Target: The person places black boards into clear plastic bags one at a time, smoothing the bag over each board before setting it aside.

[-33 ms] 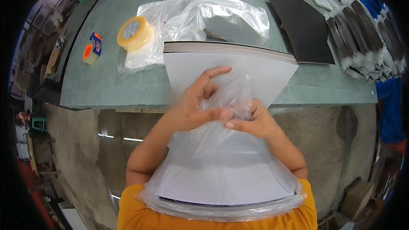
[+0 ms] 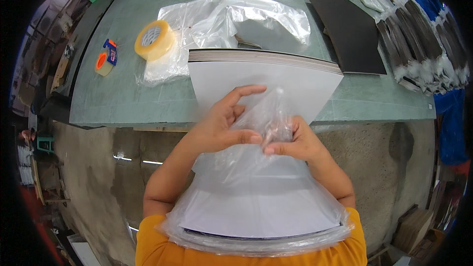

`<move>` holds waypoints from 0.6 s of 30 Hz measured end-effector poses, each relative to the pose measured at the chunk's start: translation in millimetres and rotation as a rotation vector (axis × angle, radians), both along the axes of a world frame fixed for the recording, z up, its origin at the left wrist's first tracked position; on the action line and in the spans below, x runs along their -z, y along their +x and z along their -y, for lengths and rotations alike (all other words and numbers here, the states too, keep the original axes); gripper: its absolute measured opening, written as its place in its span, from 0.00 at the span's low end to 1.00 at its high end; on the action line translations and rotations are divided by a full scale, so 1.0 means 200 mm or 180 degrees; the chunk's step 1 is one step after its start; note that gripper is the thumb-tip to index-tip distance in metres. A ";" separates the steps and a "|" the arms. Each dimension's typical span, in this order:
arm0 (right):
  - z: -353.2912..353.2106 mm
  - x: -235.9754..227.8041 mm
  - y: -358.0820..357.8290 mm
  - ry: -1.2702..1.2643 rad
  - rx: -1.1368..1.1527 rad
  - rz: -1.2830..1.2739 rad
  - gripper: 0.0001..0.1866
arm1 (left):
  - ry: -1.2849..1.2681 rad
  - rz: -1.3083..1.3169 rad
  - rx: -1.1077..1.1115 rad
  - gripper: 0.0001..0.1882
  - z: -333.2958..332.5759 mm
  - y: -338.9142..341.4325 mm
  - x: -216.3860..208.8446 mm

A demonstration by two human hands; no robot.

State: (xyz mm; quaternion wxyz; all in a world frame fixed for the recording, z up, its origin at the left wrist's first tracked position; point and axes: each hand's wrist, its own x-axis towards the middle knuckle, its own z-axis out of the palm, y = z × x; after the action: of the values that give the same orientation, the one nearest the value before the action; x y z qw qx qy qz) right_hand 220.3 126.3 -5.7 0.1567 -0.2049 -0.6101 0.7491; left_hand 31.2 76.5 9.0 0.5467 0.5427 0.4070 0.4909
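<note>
A crumpled piece of clear plastic film [image 2: 274, 113] is bunched up in front of me, over a thick stack of white-faced boards [image 2: 300, 79]. My right hand [image 2: 294, 142] closes on the film, thumb pressed against the bunched part. Beside it, my left hand [image 2: 221, 125] has index finger and thumb spread wide, with the thumb tip touching or close to the film; its other fingers are curled and partly hidden. Reaching from the table edge toward my body, white sheets [image 2: 251, 212] lie inside a clear plastic bag [image 2: 256, 250], whose folded end rests against my orange shirt.
On the green table [image 2: 118, 101] lie a large roll of clear tape [image 2: 152, 39], a small tape dispenser [image 2: 106, 58] and loose plastic bags [image 2: 197, 24]. Black boards [image 2: 352, 37] lie to the right, beside plastic-wrapped bundles [image 2: 414, 39] at the table's edge.
The bunched film has shifted slightly and spread lower left. My left thumb has moved a little down and away from the right thumb. The boards stay almost in place.
</note>
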 end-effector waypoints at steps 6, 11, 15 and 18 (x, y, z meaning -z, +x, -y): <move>-0.03 0.12 0.11 0.0868 -0.0721 0.0697 0.12 | -0.0528 -0.0518 -0.0072 0.25 0.02 -0.10 0.01; -0.05 0.08 0.09 0.1014 0.0171 -0.0140 0.13 | -0.0632 -0.0538 0.0176 0.19 0.04 -0.06 0.05; 0.00 0.01 0.07 0.1421 0.0468 0.0397 0.10 | -0.0750 -0.0774 0.0176 0.19 0.03 -0.08 0.04; -0.01 0.02 0.09 0.1490 0.0302 0.0883 0.07 | 0.0543 -0.1906 -0.0646 0.16 0.04 -0.05 0.00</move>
State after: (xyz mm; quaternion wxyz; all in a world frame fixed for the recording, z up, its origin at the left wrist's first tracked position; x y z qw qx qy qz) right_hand 238.1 127.6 -9.4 0.1497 -0.2922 -0.7719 0.5444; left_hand 20.9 67.8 9.9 0.3036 0.6635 0.5591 0.3937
